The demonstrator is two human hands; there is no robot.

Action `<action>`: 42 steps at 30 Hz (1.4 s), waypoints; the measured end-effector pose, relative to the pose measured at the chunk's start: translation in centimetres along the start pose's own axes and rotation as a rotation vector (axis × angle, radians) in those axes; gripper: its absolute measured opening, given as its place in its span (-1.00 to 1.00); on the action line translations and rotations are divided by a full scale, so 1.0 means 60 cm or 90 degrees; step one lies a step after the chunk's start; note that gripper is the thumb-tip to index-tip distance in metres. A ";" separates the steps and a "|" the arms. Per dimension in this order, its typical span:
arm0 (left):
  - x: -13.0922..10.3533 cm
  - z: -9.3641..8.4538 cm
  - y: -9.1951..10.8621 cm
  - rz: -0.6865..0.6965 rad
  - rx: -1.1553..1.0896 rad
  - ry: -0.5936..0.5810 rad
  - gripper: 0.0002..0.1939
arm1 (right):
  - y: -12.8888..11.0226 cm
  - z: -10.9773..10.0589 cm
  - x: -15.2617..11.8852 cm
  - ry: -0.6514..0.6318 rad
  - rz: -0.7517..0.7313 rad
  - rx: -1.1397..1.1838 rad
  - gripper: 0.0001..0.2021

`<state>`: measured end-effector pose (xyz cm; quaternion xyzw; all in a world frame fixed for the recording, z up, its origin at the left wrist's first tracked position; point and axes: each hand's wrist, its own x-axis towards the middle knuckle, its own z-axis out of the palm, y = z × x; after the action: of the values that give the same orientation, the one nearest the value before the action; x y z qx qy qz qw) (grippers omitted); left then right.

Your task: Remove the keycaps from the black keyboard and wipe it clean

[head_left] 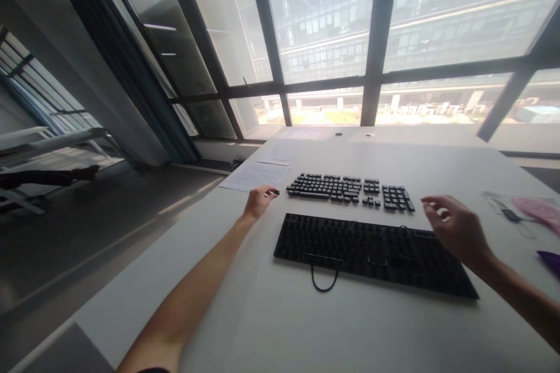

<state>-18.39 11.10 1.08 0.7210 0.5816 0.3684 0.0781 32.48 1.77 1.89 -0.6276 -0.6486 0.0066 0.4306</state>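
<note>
Black keycaps (332,187) lie on the white table, set out in rows like a keyboard layout. My left hand (259,201) is at the left end of those rows, its fingertips pinched on a small black keycap (276,192). Nearer to me is a black keyboard base (363,250), lying slightly askew with its keycaps off. Over its right end hovers my right hand (457,227), just right of the number-pad keycaps (397,198). Its thumb and finger come together at the tips; whatever may be between them is too small to make out.
A black loop of wire (324,289) sticks out at the keyboard base's front edge. Paper sheets (256,175) lie at the table's left edge. To the right are a clear bag (494,204), a pink item (536,213) and a purple object (549,260). Windows (324,17) rise behind the table.
</note>
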 end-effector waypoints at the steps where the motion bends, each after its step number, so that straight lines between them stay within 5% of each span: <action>1: -0.011 -0.012 0.006 -0.002 -0.004 0.001 -0.79 | -0.035 0.017 0.013 -0.025 -0.049 0.034 -0.76; 9: -0.147 -0.061 0.075 0.009 -0.058 -0.043 -0.77 | -0.299 0.236 0.077 -0.255 -0.332 0.022 -0.80; 13: -0.186 -0.058 0.083 0.019 -0.079 -0.022 -0.81 | -0.357 0.324 0.084 -0.337 -0.399 -0.072 -0.82; 17: -0.186 -0.059 0.077 0.027 -0.073 0.003 -0.83 | -0.376 0.370 0.089 -0.354 -0.422 -0.106 -0.80; 32: -0.180 -0.067 0.080 0.019 -0.097 0.020 -0.84 | -0.389 0.412 0.087 -0.387 -0.448 -0.104 -0.80; 37: -0.190 -0.080 0.090 -0.026 -0.193 -0.113 -0.82 | -0.394 0.394 0.084 -0.366 -0.374 -0.040 -0.84; 42: -0.203 -0.085 0.097 -0.101 -0.253 -0.244 -0.77 | -0.376 0.329 0.029 -0.390 -0.231 0.134 -0.82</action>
<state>-17.63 -3.26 2.52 0.7002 0.5273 0.3247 0.3553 3.30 8.92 2.82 -0.4239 -0.8437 0.1841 0.2729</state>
